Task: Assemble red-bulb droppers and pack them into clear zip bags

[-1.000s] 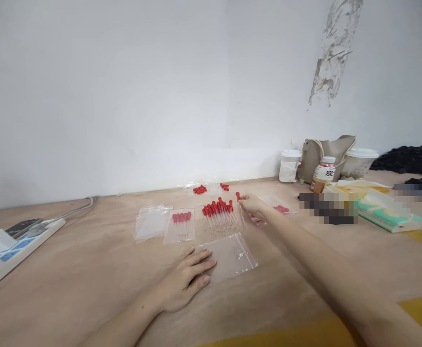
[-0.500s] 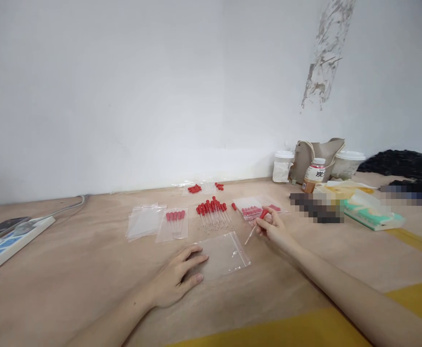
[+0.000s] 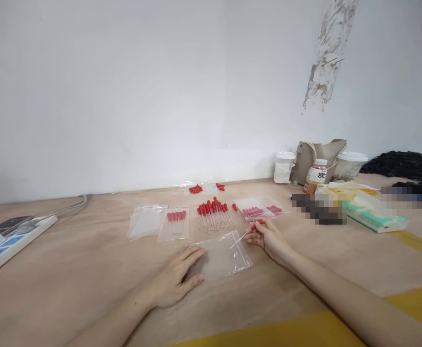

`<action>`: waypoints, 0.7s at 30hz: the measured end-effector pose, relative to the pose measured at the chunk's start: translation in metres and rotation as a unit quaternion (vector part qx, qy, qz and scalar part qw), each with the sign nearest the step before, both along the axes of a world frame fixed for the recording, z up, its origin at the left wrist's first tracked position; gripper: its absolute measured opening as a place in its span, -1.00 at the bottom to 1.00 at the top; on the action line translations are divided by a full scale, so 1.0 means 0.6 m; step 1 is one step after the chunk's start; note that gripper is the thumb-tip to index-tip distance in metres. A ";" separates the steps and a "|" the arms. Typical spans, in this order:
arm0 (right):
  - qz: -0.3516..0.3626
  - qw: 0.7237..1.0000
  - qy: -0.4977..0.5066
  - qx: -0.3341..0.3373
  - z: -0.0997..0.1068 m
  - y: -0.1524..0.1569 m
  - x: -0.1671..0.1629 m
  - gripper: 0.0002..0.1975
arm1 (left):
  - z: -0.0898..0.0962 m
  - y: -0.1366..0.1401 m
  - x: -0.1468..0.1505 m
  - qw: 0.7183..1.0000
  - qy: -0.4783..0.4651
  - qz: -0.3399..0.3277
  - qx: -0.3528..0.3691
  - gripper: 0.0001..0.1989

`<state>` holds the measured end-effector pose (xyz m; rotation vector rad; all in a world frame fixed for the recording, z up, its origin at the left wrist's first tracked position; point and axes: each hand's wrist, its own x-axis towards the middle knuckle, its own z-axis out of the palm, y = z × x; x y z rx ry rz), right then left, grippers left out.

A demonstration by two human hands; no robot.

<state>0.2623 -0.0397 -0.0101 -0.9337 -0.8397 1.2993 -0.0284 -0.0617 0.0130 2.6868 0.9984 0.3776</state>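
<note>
My right hand (image 3: pixel 268 241) pinches a glass dropper (image 3: pixel 254 226) by its red rubber bulb. The dropper's thin tip points left and lies over the zip end of a clear zip bag (image 3: pixel 220 258); whether it is inside the bag I cannot tell. On the bag's left end rests my left hand (image 3: pixel 183 274), flat with its fingers apart. Behind the bag lies a pile of red-bulbed droppers (image 3: pixel 214 214). A bag holding several droppers (image 3: pixel 176 224) is left of the pile, and filled bags (image 3: pixel 256 209) lie right of it, beside a loose dropper (image 3: pixel 235 208).
A stack of clear bags (image 3: pixel 146 221) lies at left, red bulbs (image 3: pixel 195 189) at the back. A power strip (image 3: pixel 22 243) sits far left. Right are a lidded cup (image 3: pixel 284 167), a bottle (image 3: pixel 316 177), a grey bag (image 3: pixel 301 159) and a tissue pack (image 3: pixel 375 217).
My right hand has brought the dropper left and tilted it flatter, so its tip now overlaps the zip end of the bag. My left hand has stayed on the bag.
</note>
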 end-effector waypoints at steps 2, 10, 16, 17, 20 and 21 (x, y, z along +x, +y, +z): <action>0.056 0.998 -0.019 -0.024 0.006 -0.004 0.004 -0.76 | 0.002 -0.001 0.000 1.000 0.004 0.000 -0.002 -0.50; 0.214 0.933 -0.283 0.060 0.016 -0.012 0.024 -0.71 | 0.011 -0.006 0.006 1.000 -0.001 -0.010 -0.009 -0.52; 0.193 0.930 -0.298 0.090 0.026 -0.013 0.022 -0.71 | 0.013 -0.007 0.008 0.999 0.009 -0.033 0.001 -0.57; 0.181 0.935 -0.295 0.083 0.028 -0.011 0.025 -0.71 | 0.014 -0.007 0.008 0.999 0.016 -0.039 0.006 -0.59; 0.151 0.945 -0.285 0.058 0.027 -0.008 0.031 -0.69 | 0.014 -0.008 0.010 0.997 0.035 -0.058 0.024 -0.65; 0.150 0.946 -0.281 0.056 0.025 -0.007 0.031 -0.68 | 0.014 -0.008 0.010 0.997 0.040 -0.062 0.027 -0.66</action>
